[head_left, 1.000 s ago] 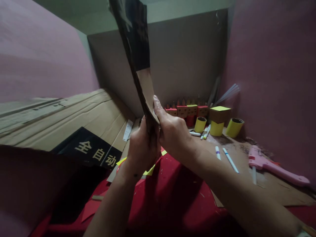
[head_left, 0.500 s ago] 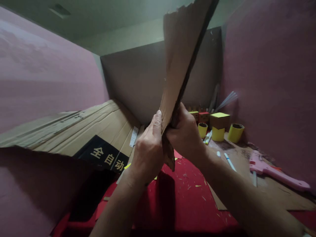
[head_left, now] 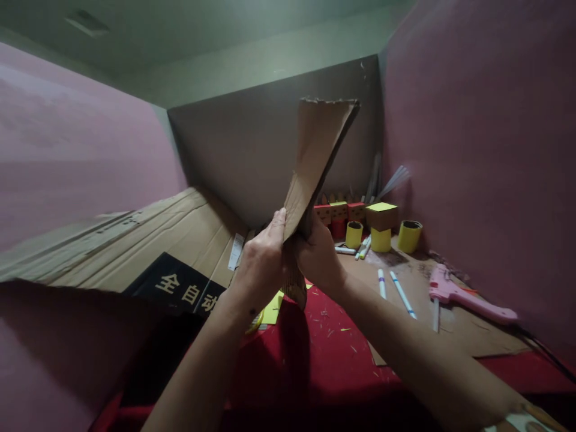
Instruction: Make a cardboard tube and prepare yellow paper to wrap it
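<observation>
Both hands grip one long piece of brown cardboard (head_left: pixel 317 144), held up on edge above the red tablecloth (head_left: pixel 333 360). Its top edge looks torn, and its lower end hangs below my hands. My left hand (head_left: pixel 265 252) is closed on the left side, with its fingertips pressed against the flat face. On the other side my right hand (head_left: pixel 319 249) is wrapped round the edge, its fingers partly hidden behind the cardboard. Yellow paper (head_left: pixel 272 309) lies on the cloth just under my left wrist.
A large cardboard box piece (head_left: pixel 189 222) leans at the left. To the right, a pink glue gun (head_left: pixel 468 297), markers (head_left: pixel 402 294) and a yellow cardboard ring (head_left: pixel 409 237) lie on a cardboard sheet (head_left: pixel 477 342). Behind them stands a yellow-topped box (head_left: pixel 381 216). Scraps litter the cloth.
The upper end of the cardboard has come down and now shows whole within view. My view has shifted a little, baring more yellow paper and markers. Both hands still hold the cardboard.
</observation>
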`<control>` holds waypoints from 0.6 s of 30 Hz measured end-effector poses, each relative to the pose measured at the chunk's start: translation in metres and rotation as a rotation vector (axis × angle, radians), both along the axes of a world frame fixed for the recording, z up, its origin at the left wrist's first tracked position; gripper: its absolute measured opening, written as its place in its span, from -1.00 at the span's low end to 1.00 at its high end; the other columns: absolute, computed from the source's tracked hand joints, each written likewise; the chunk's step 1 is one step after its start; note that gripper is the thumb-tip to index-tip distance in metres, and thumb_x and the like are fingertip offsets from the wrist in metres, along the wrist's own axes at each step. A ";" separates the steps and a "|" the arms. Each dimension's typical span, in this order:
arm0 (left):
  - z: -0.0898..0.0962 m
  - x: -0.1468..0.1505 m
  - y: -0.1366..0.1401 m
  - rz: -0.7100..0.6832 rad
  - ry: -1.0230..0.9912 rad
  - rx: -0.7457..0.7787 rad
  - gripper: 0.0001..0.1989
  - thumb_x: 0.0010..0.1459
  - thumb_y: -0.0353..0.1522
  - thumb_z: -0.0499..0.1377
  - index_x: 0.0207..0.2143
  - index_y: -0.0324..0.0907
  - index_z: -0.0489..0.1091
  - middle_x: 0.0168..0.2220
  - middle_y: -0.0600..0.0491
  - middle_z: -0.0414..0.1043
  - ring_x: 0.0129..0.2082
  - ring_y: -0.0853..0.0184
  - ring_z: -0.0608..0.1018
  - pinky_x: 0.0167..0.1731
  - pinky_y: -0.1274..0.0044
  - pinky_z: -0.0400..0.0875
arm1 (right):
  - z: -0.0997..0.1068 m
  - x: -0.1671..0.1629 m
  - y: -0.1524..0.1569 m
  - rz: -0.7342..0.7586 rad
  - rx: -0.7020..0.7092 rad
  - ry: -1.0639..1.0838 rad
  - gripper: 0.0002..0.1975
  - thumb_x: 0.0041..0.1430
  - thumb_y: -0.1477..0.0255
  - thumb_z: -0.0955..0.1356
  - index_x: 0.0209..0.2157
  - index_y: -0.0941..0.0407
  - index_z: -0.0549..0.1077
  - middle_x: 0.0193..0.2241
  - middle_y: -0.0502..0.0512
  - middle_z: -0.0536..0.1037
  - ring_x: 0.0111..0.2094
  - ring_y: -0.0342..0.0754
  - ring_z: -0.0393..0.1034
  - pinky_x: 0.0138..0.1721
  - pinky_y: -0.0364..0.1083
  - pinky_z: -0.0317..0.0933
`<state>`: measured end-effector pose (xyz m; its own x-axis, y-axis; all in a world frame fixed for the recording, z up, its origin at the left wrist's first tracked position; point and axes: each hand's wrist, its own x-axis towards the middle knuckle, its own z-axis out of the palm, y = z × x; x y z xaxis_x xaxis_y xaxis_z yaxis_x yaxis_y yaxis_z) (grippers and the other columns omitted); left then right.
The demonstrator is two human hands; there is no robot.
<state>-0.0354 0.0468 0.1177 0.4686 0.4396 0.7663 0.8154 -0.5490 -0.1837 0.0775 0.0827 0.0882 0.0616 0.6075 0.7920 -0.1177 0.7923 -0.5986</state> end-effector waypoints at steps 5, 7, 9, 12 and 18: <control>0.004 0.001 0.001 0.001 -0.014 -0.057 -0.46 0.04 -0.60 -0.01 0.13 -0.49 0.23 0.08 -0.35 0.35 0.05 0.08 0.46 0.03 0.29 0.42 | -0.001 0.002 0.002 0.033 -0.010 -0.004 -0.61 0.00 0.54 0.27 -0.07 0.09 0.36 -0.50 -0.04 0.47 -0.42 -0.04 0.42 -0.23 -0.03 0.34; 0.003 0.005 0.001 0.024 -0.036 -0.026 -0.44 0.06 -0.59 0.01 0.17 -0.49 0.16 0.11 -0.36 0.30 0.09 0.08 0.42 0.05 0.27 0.39 | 0.002 0.004 0.000 0.047 0.022 0.011 -0.58 -0.02 0.56 0.26 -0.05 0.09 0.35 -0.44 -0.02 0.50 -0.39 -0.05 0.42 -0.23 -0.03 0.35; 0.002 0.011 0.000 0.030 -0.030 0.012 -0.41 0.09 -0.57 0.03 0.20 -0.54 0.08 0.15 -0.42 0.24 0.14 0.05 0.36 0.08 0.26 0.36 | 0.008 0.009 -0.003 0.059 0.047 0.023 -0.54 -0.05 0.58 0.25 -0.04 0.10 0.34 -0.39 0.00 0.52 -0.36 -0.06 0.43 -0.22 -0.04 0.35; 0.003 0.020 -0.004 0.008 0.019 0.049 -0.41 0.14 -0.53 0.04 0.22 -0.57 0.03 0.16 -0.45 0.21 0.17 0.02 0.32 0.09 0.24 0.36 | 0.021 0.022 -0.008 0.040 0.010 0.019 -0.56 -0.10 0.59 0.28 -0.09 0.15 0.38 -0.35 0.07 0.54 -0.32 -0.03 0.44 -0.23 -0.02 0.37; -0.001 0.033 -0.004 -0.012 0.026 0.102 -0.49 0.17 -0.53 0.02 0.17 -0.60 0.11 0.13 -0.47 0.24 0.15 0.02 0.34 0.10 0.24 0.35 | 0.021 0.034 -0.004 0.103 0.026 0.095 -0.55 -0.04 0.56 0.28 -0.05 0.09 0.39 -0.08 0.14 0.51 0.00 0.00 0.38 0.03 0.04 0.28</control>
<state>-0.0023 0.0431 0.1166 0.4934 0.3541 0.7945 0.8031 -0.5363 -0.2597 0.1114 0.0786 0.1087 0.0756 0.5938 0.8011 -0.2545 0.7882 -0.5603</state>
